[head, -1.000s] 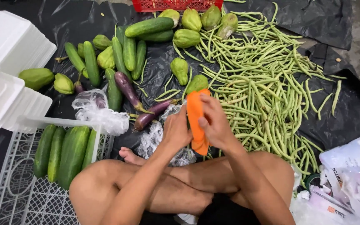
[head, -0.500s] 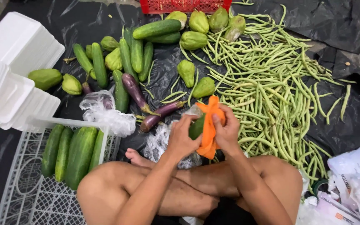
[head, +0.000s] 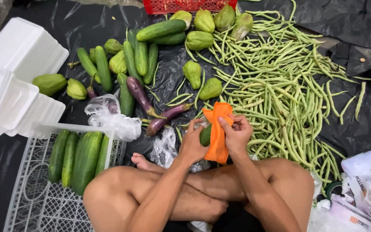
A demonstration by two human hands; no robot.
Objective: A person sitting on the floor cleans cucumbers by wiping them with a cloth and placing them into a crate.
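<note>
While both hands work above the crossed legs, the left hand [head: 193, 146] cups a dark green vegetable [head: 205, 135], fingers curled around it from below, and the right hand [head: 237, 135] pinches an orange net sleeve [head: 217, 129] between thumb and fingertips, holding it against the vegetable's side. Only a small part of the green shows past the netting, so I can't tell what kind it is (a cucumber or a chayote, by the look of the piles).

What could go wrong, as I judge it: the sleeve is thin and stretchy, and a hard tug could tear it or let it snap off the rounded end. The vegetable rests mostly in one palm, so a slip would drop it onto the clear plastic bags [head: 166, 148] by the bare foot [head: 140, 161].

Room to move is tight. The heap of long green beans [head: 288, 94] lies just beside the right forearm and knee, and a wide elbow swing would scatter them. On the left, the white plastic basket [head: 35, 180] with its cucumbers [head: 78, 157] sits close to the left knee, its rim near the thigh. Ahead, two purple eggplants [head: 151, 107] lie just beyond the hands. White foam trays [head: 18, 86] are stacked well off to the far left.
</note>
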